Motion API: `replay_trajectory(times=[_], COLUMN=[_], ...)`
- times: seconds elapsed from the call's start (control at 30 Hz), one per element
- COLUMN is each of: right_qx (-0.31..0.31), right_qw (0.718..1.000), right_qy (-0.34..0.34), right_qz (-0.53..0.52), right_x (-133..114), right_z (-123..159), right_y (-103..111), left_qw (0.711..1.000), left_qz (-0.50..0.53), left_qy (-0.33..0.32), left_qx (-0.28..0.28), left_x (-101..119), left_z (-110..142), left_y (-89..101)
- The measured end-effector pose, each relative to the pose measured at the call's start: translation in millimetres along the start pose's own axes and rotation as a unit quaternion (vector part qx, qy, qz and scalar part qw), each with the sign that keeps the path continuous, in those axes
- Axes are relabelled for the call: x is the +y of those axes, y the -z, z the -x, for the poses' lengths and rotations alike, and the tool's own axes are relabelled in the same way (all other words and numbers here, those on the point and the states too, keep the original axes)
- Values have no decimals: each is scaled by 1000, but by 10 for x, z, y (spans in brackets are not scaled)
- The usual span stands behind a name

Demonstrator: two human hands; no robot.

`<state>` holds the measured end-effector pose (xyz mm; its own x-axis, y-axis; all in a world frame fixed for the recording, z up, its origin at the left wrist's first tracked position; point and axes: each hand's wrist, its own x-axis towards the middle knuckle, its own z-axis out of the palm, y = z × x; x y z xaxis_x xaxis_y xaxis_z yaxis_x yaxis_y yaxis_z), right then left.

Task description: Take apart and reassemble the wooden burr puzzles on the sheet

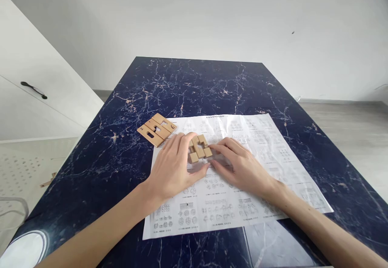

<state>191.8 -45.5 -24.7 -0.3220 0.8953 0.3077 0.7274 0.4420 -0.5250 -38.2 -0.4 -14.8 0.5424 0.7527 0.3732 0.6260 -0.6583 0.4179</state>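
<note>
A small cluster of light wooden puzzle blocks [199, 150], with notches and gaps between its square ends, lies over a printed sheet [218, 215]. Around its left side curls my left hand [173, 165], index finger at the far edge and thumb along the near edge; its other fingertips are hidden behind the blocks. My right hand [239, 163] rests at the right side, its index fingertip against a block, or very near it. A gap shows between that finger and the right thumb. The sheet carries rows of line diagrams and is creased.
Beyond my left hand, a flat wooden board [157, 129] with cut-out slots and numbers overlaps the sheet's corner. Everything lies on a dark blue marbled table [194, 86]. A glossy pale rectangle [275, 245] lies at the near edge. A white cabinet [45, 70] stands left.
</note>
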Motion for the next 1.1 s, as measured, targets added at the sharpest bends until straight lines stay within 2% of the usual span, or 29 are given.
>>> replay_trajectory(times=[0.07, 0.13, 0.27, 0.4, 0.67, 0.87, 0.97, 1.1], right_qx=[-7, -9, -12, -10, -9, 0, -3, -6], right_qw=[1000, 1000, 1000, 1000, 1000, 999, 999, 1000], right_qy=[16, 26, 24, 18, 20, 30, 29, 22], right_qz=[-3, -3, -9, -15, -19, -25, -23, -20], right_x=[-2, -2, -4, -13, -6, 27, 31, 34], right_z=[4, 5, 5, -3, -32, -20, -19, -18], right_y=[-4, -8, -10, -3, -1, -11, -7, -3], left_qw=[999, 999, 998, 991, 989, 995, 999, 996], left_qz=[-27, -35, 14, 75, 68, 0, -25, -67], left_qy=[-14, -23, -56, -44, -49, -46, -9, 56], left_qx=[31, 32, -30, -100, -120, -84, -42, 5], left_x=[-15, -45, -121, -141, -117, -112, -128, -229], left_z=[-8, -16, -32, -48, -51, -37, 44, 285], left_y=[-3, -8, -26, -19, -6, 74, 219, 433])
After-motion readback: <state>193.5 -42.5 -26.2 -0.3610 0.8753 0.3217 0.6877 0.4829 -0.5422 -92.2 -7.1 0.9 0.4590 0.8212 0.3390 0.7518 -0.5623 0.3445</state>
